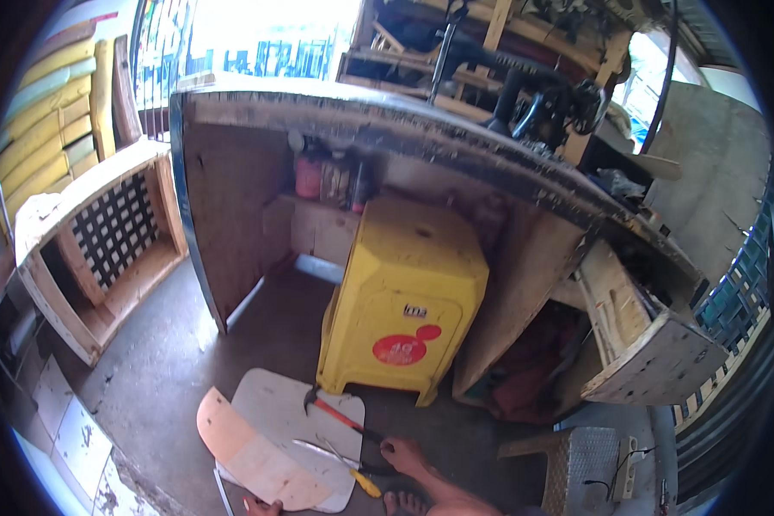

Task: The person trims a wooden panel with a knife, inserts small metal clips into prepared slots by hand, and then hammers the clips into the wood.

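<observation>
My right hand (402,452) is closed around the black grip end of a hammer (346,416), whose orange-red handle slants up to a dark metal head. The hammer's head is over a pale board (271,391) on the floor. My left hand (263,507), cut off by the lower edge, pinches the near end of a tan, rounded sheet (262,451) lying on the board; its material I cannot tell. A small red thing shows by its fingers. Near my right hand lie a yellow-handled pointed tool (365,483) and a knife with a black handle (377,469).
A yellow plastic stool (413,284) stands just beyond the board, under a worn worktable (387,120) carrying a black sewing machine (525,95). A wooden frame with woven webbing (116,232) is at left. An open drawer (654,357) and low grey stool (580,460) are at right.
</observation>
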Demonstrator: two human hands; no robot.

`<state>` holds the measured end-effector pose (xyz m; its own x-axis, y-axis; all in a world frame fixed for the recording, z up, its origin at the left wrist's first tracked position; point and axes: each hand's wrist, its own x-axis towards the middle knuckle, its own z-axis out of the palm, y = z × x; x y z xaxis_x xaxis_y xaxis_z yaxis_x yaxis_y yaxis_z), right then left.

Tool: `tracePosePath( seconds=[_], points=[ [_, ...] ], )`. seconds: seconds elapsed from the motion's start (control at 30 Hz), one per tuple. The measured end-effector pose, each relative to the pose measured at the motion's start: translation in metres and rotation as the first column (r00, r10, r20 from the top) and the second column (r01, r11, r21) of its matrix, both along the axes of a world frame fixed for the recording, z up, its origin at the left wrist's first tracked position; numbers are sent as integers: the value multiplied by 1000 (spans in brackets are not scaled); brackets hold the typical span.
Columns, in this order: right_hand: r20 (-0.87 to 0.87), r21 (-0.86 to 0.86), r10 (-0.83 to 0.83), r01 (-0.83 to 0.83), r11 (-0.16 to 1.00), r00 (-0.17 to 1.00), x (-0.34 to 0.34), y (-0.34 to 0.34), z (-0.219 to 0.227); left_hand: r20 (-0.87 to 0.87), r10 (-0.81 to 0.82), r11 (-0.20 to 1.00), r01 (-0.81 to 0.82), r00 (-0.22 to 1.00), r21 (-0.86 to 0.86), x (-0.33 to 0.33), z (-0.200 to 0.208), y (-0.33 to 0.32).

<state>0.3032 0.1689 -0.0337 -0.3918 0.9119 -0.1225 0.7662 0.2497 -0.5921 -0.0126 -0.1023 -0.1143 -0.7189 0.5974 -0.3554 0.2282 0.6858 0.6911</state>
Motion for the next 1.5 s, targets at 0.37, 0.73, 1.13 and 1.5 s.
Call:
tracePosePath(
  seconds=[0.37, 0.73, 1.13, 1.5],
  points=[
    [-368, 929, 38, 366, 53, 929, -50, 90, 489, 172, 67, 994, -80, 983, 72, -19, -27, -6],
    [-729, 677, 112, 688, 261, 675, -19, 126, 444, 116, -49, 997, 42, 992, 61, -17, -44, -12],
    [-883, 455, 284, 531, 715, 374, -26, 88, 362, 312, -31, 996, 2, 949, 94, -11, -11, 4],
    [-385, 838, -427, 504, 210, 818, -7, 220, 589, 368, 48, 946, -160, 929, 282, -9, -44, 6]
  ],
)
